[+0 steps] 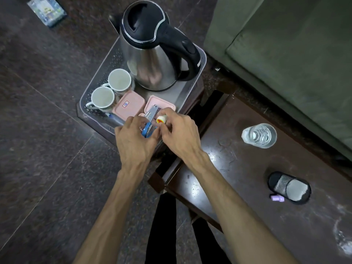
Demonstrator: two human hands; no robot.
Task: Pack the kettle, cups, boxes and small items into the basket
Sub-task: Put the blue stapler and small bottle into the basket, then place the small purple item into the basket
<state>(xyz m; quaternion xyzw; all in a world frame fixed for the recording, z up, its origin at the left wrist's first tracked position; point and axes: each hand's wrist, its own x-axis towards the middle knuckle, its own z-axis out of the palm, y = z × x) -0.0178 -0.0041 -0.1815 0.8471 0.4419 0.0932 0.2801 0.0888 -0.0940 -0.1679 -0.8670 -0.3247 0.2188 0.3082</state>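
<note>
**Small items going into the basket**

At frame centre, the left hand (133,138) is gripping a blue-and-silver metal stapler (149,121) while the right hand (179,130) is pinching a small white tube with a red-yellow cap (161,119), both hovering over the clear plastic basket (95,80). Beyond, two pink lidded boxes (128,105), two white ceramic cups (111,88) and the steel kettle (152,54) are already sitting inside. Next, probably: finding a free gap and releasing.

The kettle (152,60) is brushed, shiny metal with a glossy black plastic lid and handle. The basket (200,54) is clear plastic — its left wall perforated. Both boxes (128,104) are matt pink plastic, the cups (120,80) glazed white ceramic. The table (238,168) — dark polished wood, scuffed.
</note>
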